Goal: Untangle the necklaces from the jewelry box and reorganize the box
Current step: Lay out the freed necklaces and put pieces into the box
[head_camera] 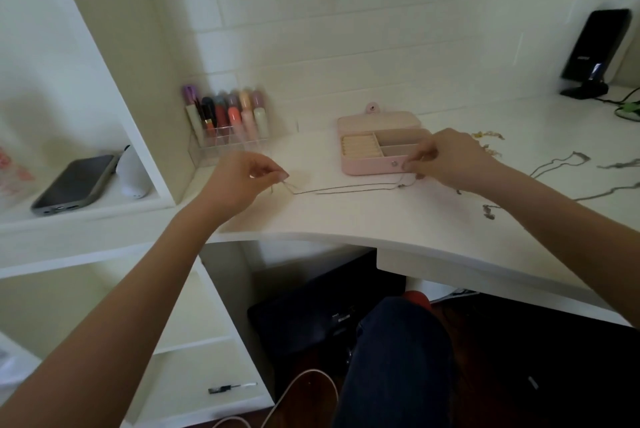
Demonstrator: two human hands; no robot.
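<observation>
A pink jewelry box (pixel 367 164) stands open on the white desk (pixel 346 219), its lid (pixel 379 121) laid back; the compartments look bare. A thin silver necklace (pixel 346 189) lies stretched in front of the box. My left hand (pixel 239 181) pinches its left end just above the desk. My right hand (pixel 446 159) pinches the other end at the box's front right corner. More chains (pixel 561 164) lie spread on the desk to the right, with gold pieces (pixel 488 136) behind my right hand and a small dark piece (pixel 489 211) near my forearm.
A clear organizer with several lipsticks (pixel 228 119) stands left of the box. A phone (pixel 74 185) and a white object (pixel 133 174) lie on the left shelf. A black device on a stand (pixel 595 50) sits far right. My knee (pixel 394 358) is under the desk.
</observation>
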